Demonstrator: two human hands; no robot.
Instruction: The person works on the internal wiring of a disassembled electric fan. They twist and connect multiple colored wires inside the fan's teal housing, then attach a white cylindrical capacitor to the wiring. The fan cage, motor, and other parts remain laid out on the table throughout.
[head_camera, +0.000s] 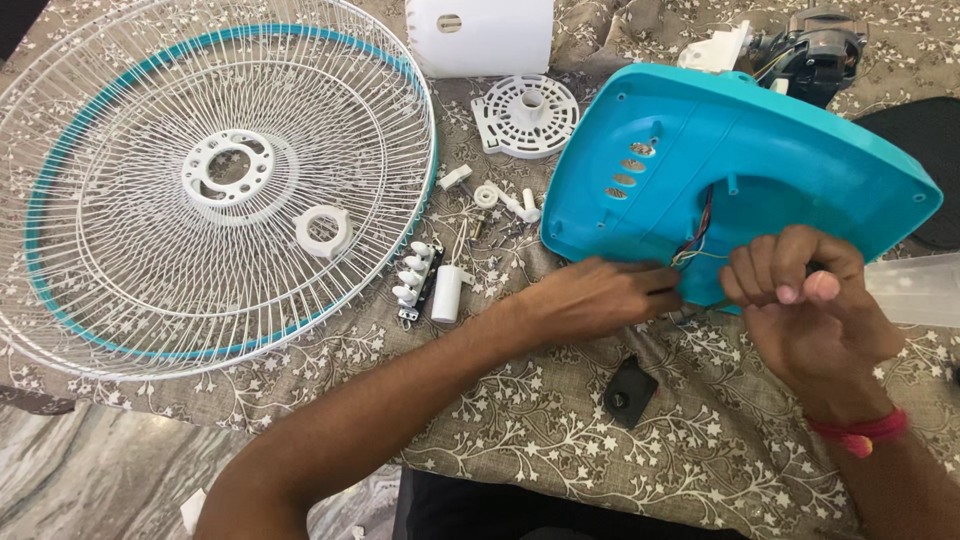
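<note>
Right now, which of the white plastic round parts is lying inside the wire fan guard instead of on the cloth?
The small white ring, resting on the guard's wires; the slotted white disc lies on the cloth.

Left hand (600, 297) flat against the lower edge of a tilted turquoise fan base (740, 170), right hand (808, 300) curled by coloured wires (697, 240) — white fan grilles (215, 185) well apart, white capacitor (447, 293), switch block (415, 275), black cap (628, 392) — on a floral cloth (560, 440).

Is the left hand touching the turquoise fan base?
Touching. The head view shows the left hand with its fingers pressed against the lower edge of the turquoise fan base, beside the coloured wires.
</note>
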